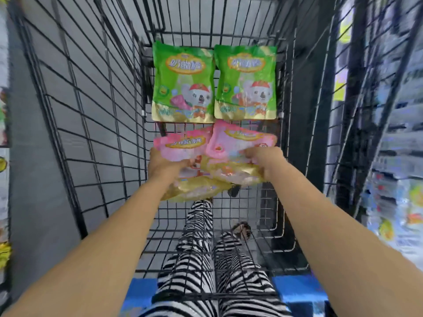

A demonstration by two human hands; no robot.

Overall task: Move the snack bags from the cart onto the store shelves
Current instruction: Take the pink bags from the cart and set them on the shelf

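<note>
Left shelf edge (4,115): we see only a blurred strip of stocked goods here, and we cannot tell whether any bag from the cart sits on it.
Cart (91,115): its black wire basket fills the view, and all four snack bags we can see are inside or over it.
Left hand (163,164): our fingers curl round the left pink bag, gripping it near its middle.
Left pink bag (183,146): it is tilted in that grip, gold bottom edge towards us, and we judge it is raised off the cart floor.
Left green bag (183,81): it lies flat at the far end of the cart, untouched.
Right green bag (246,81): it lies just beside its twin, also untouched.
Right pink bag (240,140): it is tilted, overlaps the left pink one and is held on its right side.
Right hand (263,160): our fingers close on that bag, thumb side hidden.
Right shelves (393,156): they are blurred, with packets visible.
Progress: we judge it to be early; two pink bags are in hand, none is seen shelved, and two green bags are left to move.
</note>
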